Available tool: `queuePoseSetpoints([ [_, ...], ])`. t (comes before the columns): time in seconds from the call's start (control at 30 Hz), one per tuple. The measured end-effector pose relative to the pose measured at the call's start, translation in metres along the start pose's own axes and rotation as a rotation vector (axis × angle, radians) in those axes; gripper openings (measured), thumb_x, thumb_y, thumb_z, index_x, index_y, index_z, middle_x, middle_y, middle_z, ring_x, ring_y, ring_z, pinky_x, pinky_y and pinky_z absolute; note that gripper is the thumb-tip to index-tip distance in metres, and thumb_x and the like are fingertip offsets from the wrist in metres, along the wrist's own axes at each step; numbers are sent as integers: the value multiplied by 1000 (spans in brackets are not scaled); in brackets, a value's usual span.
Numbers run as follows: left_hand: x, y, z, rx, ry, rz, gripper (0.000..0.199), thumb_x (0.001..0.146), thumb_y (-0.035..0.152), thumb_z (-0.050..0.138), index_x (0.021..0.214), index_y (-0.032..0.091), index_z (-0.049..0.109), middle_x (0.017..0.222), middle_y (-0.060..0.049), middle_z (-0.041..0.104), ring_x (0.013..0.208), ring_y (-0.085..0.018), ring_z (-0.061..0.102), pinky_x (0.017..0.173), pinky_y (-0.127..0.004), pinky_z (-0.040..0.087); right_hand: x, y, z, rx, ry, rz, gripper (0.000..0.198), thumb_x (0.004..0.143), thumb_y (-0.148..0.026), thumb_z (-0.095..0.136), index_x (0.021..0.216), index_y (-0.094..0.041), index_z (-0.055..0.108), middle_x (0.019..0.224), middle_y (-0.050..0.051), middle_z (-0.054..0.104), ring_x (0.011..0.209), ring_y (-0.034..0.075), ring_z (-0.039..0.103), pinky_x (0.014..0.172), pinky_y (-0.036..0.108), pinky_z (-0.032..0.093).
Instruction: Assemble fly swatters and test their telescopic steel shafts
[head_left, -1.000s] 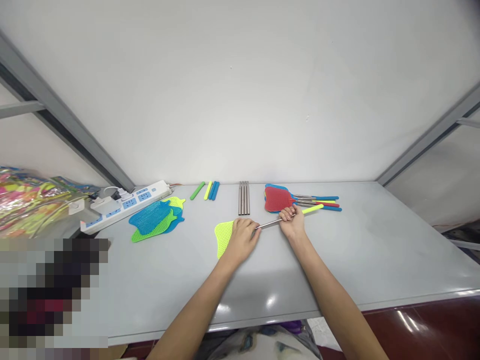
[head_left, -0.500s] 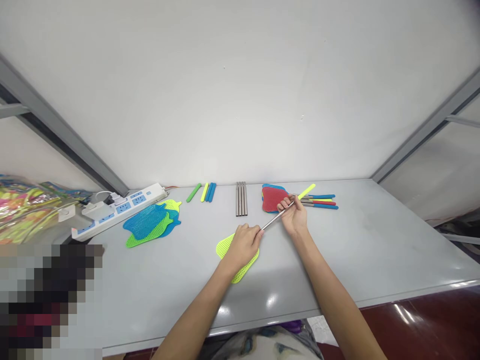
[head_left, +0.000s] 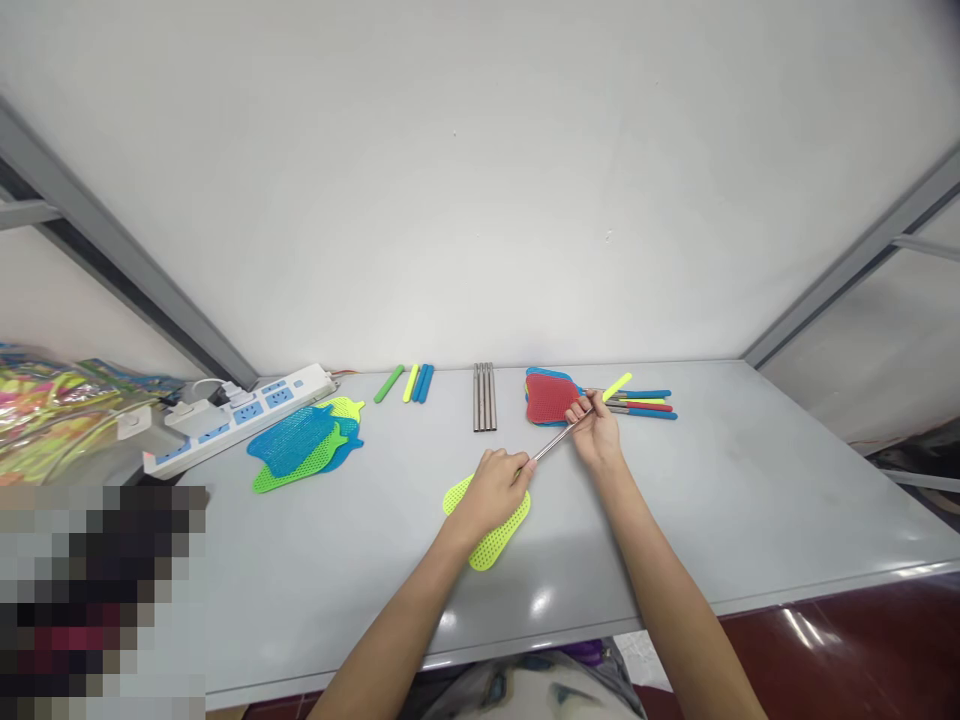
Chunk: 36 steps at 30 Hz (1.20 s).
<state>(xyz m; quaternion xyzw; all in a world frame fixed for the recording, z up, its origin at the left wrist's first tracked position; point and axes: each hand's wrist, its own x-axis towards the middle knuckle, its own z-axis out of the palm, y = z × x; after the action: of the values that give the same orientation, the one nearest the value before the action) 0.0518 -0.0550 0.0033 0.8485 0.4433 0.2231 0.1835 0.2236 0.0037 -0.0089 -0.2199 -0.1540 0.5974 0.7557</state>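
A fly swatter with a yellow-green perforated head [head_left: 495, 548], a metal rod [head_left: 553, 442] and a yellow grip [head_left: 618, 386] is held slantwise above the table. My left hand [head_left: 496, 490] is closed around the joint of head and rod, covering part of the head. Fingers of my right hand [head_left: 596, 430] are curled round the rod close to the yellow grip. Just behind that hand lies a stack of fly swatters with a red head [head_left: 552, 398] on top. Several bare metal rods [head_left: 485, 398] lie side by side near the wall.
Loose blue, green and yellow swatter heads [head_left: 296, 445] overlap at the left, beside a white power strip [head_left: 247, 410] with plugs. Coloured grips [head_left: 420, 383] lie near the wall. Plastic-wrapped items [head_left: 52, 420] are at far left. Metal posts [head_left: 847, 265] flank the grey table [head_left: 750, 500].
Both hands and the swatter have shifted slightly to the right. The grip on it looks unchanged, and the other things lie as before.
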Motion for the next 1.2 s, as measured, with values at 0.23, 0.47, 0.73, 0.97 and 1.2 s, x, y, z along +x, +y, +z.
queuePoseSetpoints([
  [0.23, -1, 3, -5, -21, -15, 15, 36, 84, 32, 21, 54, 19, 38, 49, 2, 39, 57, -13, 42, 64, -26, 30, 4, -9, -4, 10, 31, -48, 21, 81, -28, 39, 63, -17, 42, 49, -6, 28, 42, 5, 31, 43, 19, 33],
  [0.47, -6, -3, 0, 30, -11, 2, 35, 85, 32, 20, 57, 18, 37, 54, 1, 42, 61, -14, 42, 65, -27, 30, 2, 1, -4, 17, 49, -45, 24, 80, -29, 41, 60, -17, 38, 48, -8, 24, 39, 4, 27, 40, 17, 30],
  [0.73, -13, 2, 1, -11, -42, -47, 25, 85, 29, 20, 96, 20, 41, 70, 0, 51, 68, -16, 43, 70, -30, 29, -14, 18, 3, 46, 136, -106, 20, 80, -28, 40, 64, -17, 36, 47, -9, 16, 35, 3, 16, 32, 14, 18],
  [0.97, -12, 0, 1, -33, -67, -23, 26, 85, 27, 20, 102, 21, 38, 69, 1, 53, 67, -15, 47, 71, -29, 29, -22, 21, 10, 48, 216, -154, 23, 79, -33, 41, 64, -18, 34, 46, -10, 15, 34, 4, 12, 31, 16, 12],
  [1.2, 2, 4, 4, 33, -39, -21, 32, 85, 31, 18, 82, 18, 47, 72, -3, 57, 70, -15, 52, 68, -28, 31, -39, 43, 26, 29, 182, -69, 31, 76, -41, 42, 59, -18, 32, 46, -9, 19, 34, 4, 15, 32, 17, 17],
])
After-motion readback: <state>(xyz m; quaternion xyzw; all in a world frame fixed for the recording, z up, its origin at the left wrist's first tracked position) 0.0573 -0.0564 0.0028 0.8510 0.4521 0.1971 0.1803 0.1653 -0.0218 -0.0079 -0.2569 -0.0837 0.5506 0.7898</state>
